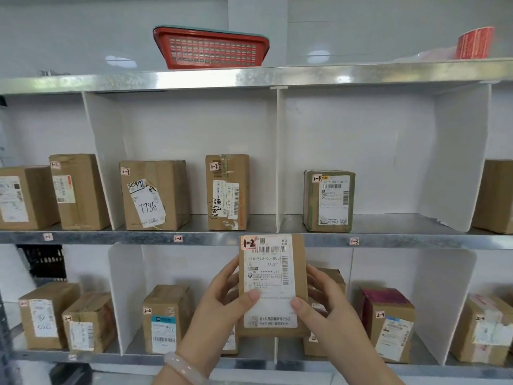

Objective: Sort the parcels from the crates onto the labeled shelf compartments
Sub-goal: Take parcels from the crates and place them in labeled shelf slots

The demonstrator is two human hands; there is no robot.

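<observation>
I hold a small brown cardboard parcel (273,276) upright in front of the shelf, its white shipping label facing me and a red-framed tag "1-2" at its top left corner. My left hand (222,304) grips its left edge and my right hand (324,304) its right edge, thumbs on the label. The parcel's top reaches the upper shelf's front edge (277,240), between the edge tags "1-2" (178,238) and "1-3" (354,241). The 1-2 compartment above holds two boxes (154,194) (227,191).
White dividers (278,162) split the shelf into compartments. One box (329,201) stands in 1-3, two boxes (79,190) at the left in 1-1. The lower row holds several boxes tagged 2-1, 2-2, 2-3. A red basket (211,48) and a red roll (474,43) sit on top.
</observation>
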